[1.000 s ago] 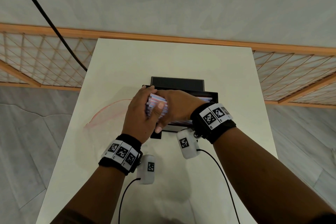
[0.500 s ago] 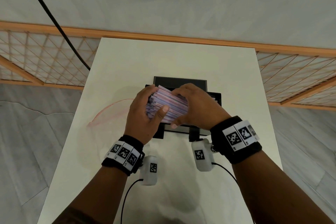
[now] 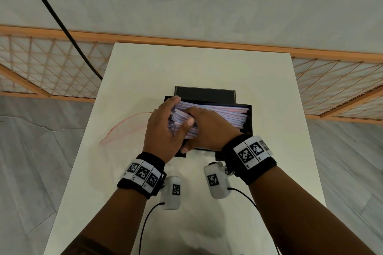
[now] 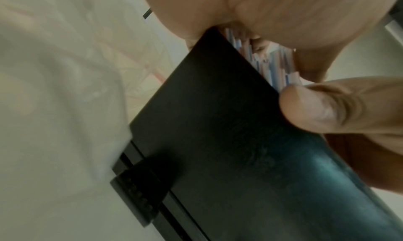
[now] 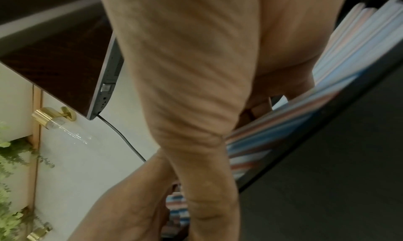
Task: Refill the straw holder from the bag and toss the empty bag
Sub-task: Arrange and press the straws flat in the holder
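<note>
A black straw holder [image 3: 249,122] stands mid-table with its lid [image 3: 205,93] open at the back. A bundle of pink, blue and white striped straws [image 3: 226,114] lies lengthwise in it. My left hand [image 3: 175,114] grips the bundle's left end, fingers over the far side and thumb on the near side. My right hand [image 3: 199,130] curls over the same end from the right, its thumb down by the holder's front wall. The straw ends [image 4: 269,63] show above the black wall [image 4: 218,141] in the left wrist view. A clear bag [image 3: 128,128] with a red zip line lies flat to the left.
The white table [image 3: 196,64] is narrow, with floor on both sides. A wooden lattice screen [image 3: 51,68] runs behind it, and a black cable [image 3: 62,23] hangs at the upper left. The right wrist view shows a laptop edge [image 5: 109,75] and a brass door handle [image 5: 50,117].
The straw bundle, held raised and tilted above the holder half a second ago, has come down into it and now lies along its length. Both hands stayed on the left end.
</note>
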Action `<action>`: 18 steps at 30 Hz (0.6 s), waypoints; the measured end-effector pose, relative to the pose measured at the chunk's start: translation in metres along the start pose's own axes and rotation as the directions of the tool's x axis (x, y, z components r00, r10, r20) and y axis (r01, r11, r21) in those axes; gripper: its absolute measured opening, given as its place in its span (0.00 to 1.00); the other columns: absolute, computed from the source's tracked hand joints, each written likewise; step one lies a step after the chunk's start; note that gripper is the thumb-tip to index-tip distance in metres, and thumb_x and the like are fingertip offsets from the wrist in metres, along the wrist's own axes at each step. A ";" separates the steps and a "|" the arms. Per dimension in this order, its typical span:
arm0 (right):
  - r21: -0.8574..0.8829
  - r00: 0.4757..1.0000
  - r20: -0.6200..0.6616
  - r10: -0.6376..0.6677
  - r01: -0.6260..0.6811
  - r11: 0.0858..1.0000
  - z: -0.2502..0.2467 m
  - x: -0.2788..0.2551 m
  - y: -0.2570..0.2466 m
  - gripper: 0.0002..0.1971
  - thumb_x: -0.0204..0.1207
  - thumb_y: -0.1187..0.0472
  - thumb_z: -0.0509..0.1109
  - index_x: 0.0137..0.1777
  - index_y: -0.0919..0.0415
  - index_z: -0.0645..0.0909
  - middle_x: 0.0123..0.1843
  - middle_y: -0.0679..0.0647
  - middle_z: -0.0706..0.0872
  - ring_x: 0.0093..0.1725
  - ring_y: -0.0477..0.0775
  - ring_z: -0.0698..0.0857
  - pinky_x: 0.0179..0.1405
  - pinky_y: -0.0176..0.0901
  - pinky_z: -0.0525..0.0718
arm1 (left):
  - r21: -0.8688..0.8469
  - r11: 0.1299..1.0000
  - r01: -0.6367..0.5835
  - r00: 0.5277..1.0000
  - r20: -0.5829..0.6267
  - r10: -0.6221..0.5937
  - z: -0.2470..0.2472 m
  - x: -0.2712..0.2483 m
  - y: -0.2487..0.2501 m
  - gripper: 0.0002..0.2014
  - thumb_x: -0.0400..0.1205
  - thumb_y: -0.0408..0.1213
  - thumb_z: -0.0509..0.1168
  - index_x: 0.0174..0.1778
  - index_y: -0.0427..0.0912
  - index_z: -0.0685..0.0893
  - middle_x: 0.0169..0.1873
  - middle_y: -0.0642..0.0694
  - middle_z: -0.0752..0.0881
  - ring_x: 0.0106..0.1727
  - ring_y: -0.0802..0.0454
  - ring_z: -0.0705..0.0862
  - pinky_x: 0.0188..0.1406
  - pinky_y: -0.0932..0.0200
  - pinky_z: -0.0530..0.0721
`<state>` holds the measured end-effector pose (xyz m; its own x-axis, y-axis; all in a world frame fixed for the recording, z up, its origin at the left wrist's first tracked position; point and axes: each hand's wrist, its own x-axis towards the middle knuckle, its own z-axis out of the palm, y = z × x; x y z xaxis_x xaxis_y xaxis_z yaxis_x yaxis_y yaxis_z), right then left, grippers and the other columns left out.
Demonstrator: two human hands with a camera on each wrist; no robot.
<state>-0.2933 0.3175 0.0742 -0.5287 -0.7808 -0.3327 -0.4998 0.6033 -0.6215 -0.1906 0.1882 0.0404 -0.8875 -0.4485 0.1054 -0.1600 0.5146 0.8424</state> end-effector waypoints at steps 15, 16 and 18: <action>-0.070 0.991 0.123 0.057 -0.049 0.996 0.001 0.012 -0.004 0.45 0.53 0.41 0.91 0.70 0.49 0.77 0.61 0.47 0.90 0.58 0.52 0.87 0.59 0.49 0.86 | 0.043 0.999 -0.001 1.000 0.017 0.001 0.000 -0.002 -0.001 0.27 0.82 0.61 0.62 0.78 0.58 0.73 0.68 0.57 0.84 0.67 0.51 0.84 0.70 0.38 0.81; -0.068 0.990 0.133 0.041 -0.032 0.997 -0.002 0.012 -0.005 0.46 0.54 0.42 0.91 0.72 0.48 0.77 0.62 0.47 0.90 0.57 0.50 0.85 0.58 0.46 0.83 | 0.045 0.999 -0.008 1.000 0.019 0.007 -0.001 -0.003 -0.001 0.27 0.82 0.60 0.63 0.78 0.57 0.73 0.69 0.58 0.83 0.67 0.52 0.84 0.70 0.38 0.81; -0.053 0.987 0.159 0.019 -0.010 0.999 -0.006 0.012 -0.006 0.46 0.56 0.44 0.91 0.75 0.49 0.76 0.65 0.48 0.89 0.55 0.46 0.81 0.57 0.41 0.76 | 0.045 0.999 -0.018 0.999 0.027 0.017 -0.002 -0.004 -0.002 0.27 0.83 0.59 0.63 0.78 0.56 0.73 0.68 0.60 0.82 0.66 0.55 0.83 0.71 0.37 0.79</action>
<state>-0.3006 0.3055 0.0789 -0.4223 -0.7854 -0.4526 -0.5303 0.6190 -0.5794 -0.1862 0.1877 0.0395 -0.9014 -0.4199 0.1056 -0.1631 0.5551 0.8156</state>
